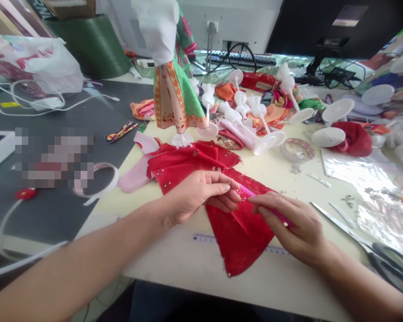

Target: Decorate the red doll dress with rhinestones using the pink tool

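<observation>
Over the red fabric [245, 248], my right hand [293, 226] grips a slim pink pen-like tool [246, 190] that points toward the left. My left hand [201, 192] is closed, thumb against forefinger, right by the tool's tip; whatever lies between those fingers is too small to make out. Small white beads or pins dot the red cloth, which spreads in folds below both hands. Under it runs a ruler [203, 238], part of its length covered. Behind the cloth stands a small white mannequin [159, 31] wearing a green and peach skirt [191, 100].
Black-handled scissors [366, 243] lie at the right, near clear plastic bags [389, 210]. Tape rolls [298, 150] rest on the table, another roll [112, 183] at the left. Several small white mannequins and fabric scraps crowd the back, before a monitor [322, 27].
</observation>
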Motion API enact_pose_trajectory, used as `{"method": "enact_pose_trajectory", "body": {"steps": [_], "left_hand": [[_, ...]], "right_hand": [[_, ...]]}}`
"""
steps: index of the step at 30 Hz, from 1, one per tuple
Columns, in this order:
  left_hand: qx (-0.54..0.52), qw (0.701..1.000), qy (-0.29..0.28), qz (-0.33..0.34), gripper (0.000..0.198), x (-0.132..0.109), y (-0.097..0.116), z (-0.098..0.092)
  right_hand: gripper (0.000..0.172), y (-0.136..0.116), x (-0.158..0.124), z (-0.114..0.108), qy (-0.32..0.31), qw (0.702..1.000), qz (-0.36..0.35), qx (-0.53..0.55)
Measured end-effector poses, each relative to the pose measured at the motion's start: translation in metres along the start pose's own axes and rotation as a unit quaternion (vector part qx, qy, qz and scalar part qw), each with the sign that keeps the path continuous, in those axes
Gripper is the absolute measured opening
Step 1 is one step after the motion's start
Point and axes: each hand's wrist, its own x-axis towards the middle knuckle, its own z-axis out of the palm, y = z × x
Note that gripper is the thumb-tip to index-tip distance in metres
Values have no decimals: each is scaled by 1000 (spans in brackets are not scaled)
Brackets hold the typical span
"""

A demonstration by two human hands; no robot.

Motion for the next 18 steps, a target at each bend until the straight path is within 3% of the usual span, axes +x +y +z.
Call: {"method": "enact_pose_trajectory", "body": {"steps": [8, 18], "left_hand": [[-2, 1000, -24, 18, 13, -1, -1, -1], [-1, 999, -6, 41, 16, -2, 1, 2]], "right_hand": [[32, 0, 1, 0, -9, 1000, -13, -10], [30, 0, -1, 0, -20, 1000, -9, -16]]}}
